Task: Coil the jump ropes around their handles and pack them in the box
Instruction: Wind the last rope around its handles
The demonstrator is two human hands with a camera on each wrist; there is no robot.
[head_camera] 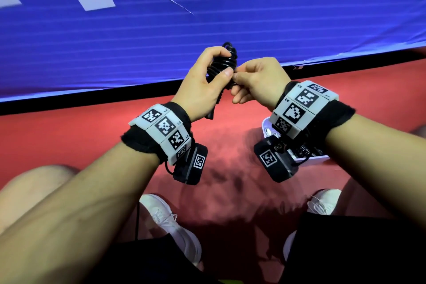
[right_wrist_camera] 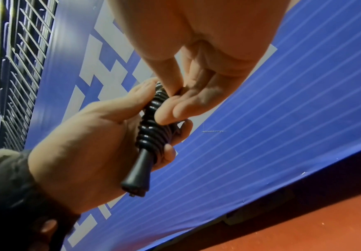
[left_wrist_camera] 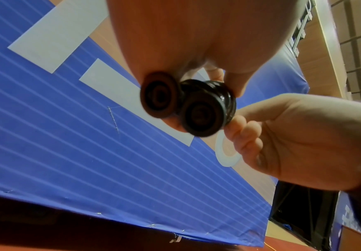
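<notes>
A black jump rope (head_camera: 223, 62) is wound in tight coils around its two handles, which lie side by side. My left hand (head_camera: 214, 64) grips the bundle around its middle and holds it in the air in front of me. My right hand (head_camera: 239, 85) pinches the coils from the right with thumb and fingertips. The left wrist view shows the two round handle ends (left_wrist_camera: 200, 117) below my palm. In the right wrist view the coiled rope (right_wrist_camera: 153, 130) sits in my left hand (right_wrist_camera: 89, 144). The white box (head_camera: 322, 158) stands on the floor under my right wrist, with black rope (head_camera: 304, 151) inside.
A blue mat (head_camera: 138, 48) with white shapes lies ahead, edged by a black strip (head_camera: 92, 97). Below it is red floor (head_camera: 226, 145). My white shoes (head_camera: 170, 223) and knees fill the bottom. A metal grid fence (right_wrist_camera: 14, 68) stands at the far left.
</notes>
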